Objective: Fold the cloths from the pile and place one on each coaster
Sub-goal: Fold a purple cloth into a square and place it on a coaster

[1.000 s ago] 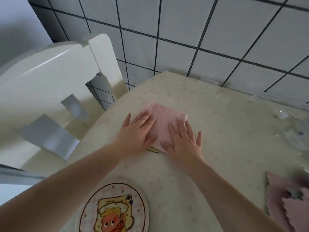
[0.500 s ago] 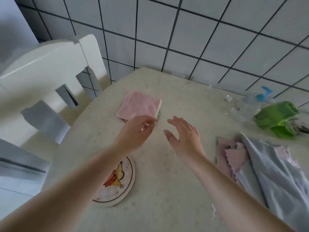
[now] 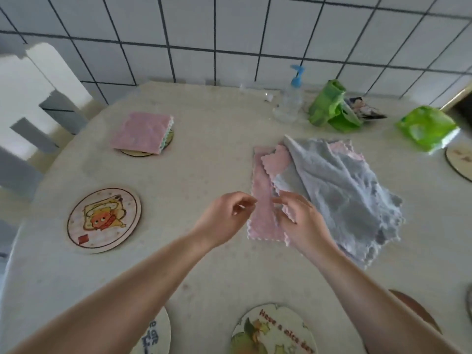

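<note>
A pile of cloths (image 3: 339,190) lies right of the table's middle: a loose grey cloth on top, and pink cloths (image 3: 263,200) showing at its left. My right hand (image 3: 302,222) rests on the pile's near left corner, its fingers curled over a scalloped edge; whether they pinch it is unclear. My left hand (image 3: 223,218) hovers just left of the pink strip, fingers apart and holding nothing. A folded pink cloth (image 3: 141,131) lies on the far-left coaster (image 3: 135,152). The cartoon coaster (image 3: 103,221) at left is bare.
Two more coasters sit at the near edge (image 3: 155,335) (image 3: 273,330), and another at the right edge (image 3: 459,160). Along the tiled wall stand a spray bottle (image 3: 290,103), a green bag (image 3: 329,106) and a green packet (image 3: 426,127). A white chair (image 3: 38,98) stands at left.
Both hands left the folded pink cloth on the far-left coaster and moved right to the pile. My view swung right as well.
</note>
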A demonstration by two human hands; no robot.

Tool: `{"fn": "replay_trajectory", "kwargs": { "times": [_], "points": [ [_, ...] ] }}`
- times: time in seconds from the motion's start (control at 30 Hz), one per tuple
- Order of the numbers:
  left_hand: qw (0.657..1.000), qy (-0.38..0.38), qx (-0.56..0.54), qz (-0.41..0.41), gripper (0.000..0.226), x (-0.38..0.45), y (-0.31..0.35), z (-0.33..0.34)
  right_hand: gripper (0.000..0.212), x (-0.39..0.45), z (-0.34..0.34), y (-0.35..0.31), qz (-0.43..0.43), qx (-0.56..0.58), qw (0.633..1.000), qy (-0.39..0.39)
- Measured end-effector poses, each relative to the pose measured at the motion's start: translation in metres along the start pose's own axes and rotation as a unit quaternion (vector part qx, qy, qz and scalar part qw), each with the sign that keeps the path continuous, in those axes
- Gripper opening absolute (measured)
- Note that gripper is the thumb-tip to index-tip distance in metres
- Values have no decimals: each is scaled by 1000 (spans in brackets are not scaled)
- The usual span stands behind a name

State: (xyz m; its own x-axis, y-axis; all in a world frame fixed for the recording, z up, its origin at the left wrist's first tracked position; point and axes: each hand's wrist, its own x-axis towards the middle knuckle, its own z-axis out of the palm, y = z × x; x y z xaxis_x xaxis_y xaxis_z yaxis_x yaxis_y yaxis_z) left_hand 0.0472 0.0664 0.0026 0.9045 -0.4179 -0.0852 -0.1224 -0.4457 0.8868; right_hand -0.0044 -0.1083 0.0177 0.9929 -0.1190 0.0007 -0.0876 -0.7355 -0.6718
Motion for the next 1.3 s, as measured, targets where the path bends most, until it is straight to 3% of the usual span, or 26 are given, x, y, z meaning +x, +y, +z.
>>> {"fn": "replay_trajectory", "kwargs": {
  "times": [0.2,0.33,0.47,0.63,0.77,0.93,1.13,1.3],
  "points": [
    [999,-14,37,-10,16,9,34,97,24,-31,-64,92,4,-45,997,-60],
    [988,-14,153,-3,22,12,47,141,29,-41,-98,139,11,-86,991,-101],
    [959,-19,280,34,33,14,54,165,32,-44,-105,161,-14,-103,985,-141],
    [939,7,342,21,30,16,56,176,30,-38,-93,166,-64,-159,978,-121],
    [944,41,327,31,20,24,57,177,14,-30,-92,171,-87,-171,976,-101],
    [960,64,269,47,9,35,71,176,24,-25,-95,171,-101,-165,978,-79],
    [966,87,233,73,13,44,101,162,10,-4,-127,141,-61,-28,997,-35],
    [967,188,174,8,20,67,130,144,5,27,-172,95,-113,31,993,23]
  ]
}}
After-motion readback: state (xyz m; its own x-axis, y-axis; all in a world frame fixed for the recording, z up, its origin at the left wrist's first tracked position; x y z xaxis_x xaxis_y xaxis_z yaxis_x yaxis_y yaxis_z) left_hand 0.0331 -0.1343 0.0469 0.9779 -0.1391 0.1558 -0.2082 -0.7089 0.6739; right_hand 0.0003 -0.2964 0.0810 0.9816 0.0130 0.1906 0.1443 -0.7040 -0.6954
